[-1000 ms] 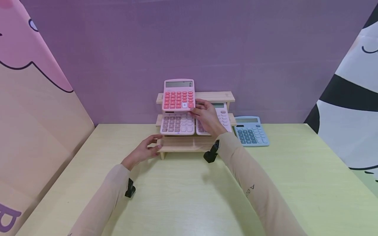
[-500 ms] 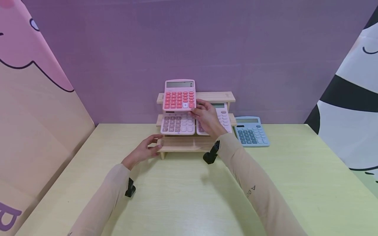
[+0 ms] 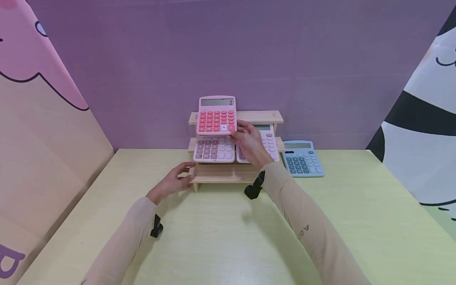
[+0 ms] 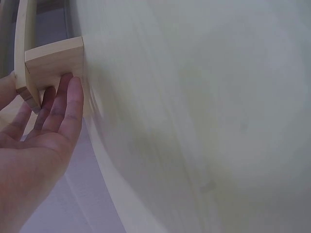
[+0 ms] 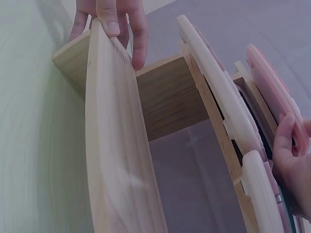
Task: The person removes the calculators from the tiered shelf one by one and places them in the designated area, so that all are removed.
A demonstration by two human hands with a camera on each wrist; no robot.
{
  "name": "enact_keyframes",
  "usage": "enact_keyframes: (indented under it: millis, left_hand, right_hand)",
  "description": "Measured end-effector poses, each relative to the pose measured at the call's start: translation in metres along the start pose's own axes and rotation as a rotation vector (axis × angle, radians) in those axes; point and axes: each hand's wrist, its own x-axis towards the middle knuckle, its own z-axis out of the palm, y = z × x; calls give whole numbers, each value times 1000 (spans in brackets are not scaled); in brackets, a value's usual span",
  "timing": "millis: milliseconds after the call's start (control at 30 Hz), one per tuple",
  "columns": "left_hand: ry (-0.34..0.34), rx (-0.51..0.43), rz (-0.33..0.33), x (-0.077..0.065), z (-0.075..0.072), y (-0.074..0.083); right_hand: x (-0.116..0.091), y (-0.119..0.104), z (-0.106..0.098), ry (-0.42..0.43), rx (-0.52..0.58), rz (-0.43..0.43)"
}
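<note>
Wooden rack (image 3: 225, 174): three tiers, bottom one clamped in the left hand (image 3: 173, 180) at its 9 o'clock end
Pink calculator (image 3: 217, 113): up at the top tier, rack's 11 o'clock; display aims at 12, long axis basically 12-to-6, tipped back
Right hand (image 3: 251, 143): pinching that calculator's 5 o'clock corner, well apart from the left

Bottom shelf (image 3: 225, 173) leaves room; pale calculators (image 3: 214, 151) block the middle shelf (image 3: 191, 145).

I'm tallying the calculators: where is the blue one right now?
In the head view, the blue calculator is at the back of the table, just right of the wooden rack.
</note>
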Motion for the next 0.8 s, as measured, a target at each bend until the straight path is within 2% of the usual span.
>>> enact_keyframes:
  millis: [467,800]
  left_hand:
    - [-10,13,33,7,-6,-12]
    - [-10,-2,24,11,-11,-17]
  right_hand:
    - [-2,3,1,-8,3,-19]
    - [-1,3,2,-12,20,-28]
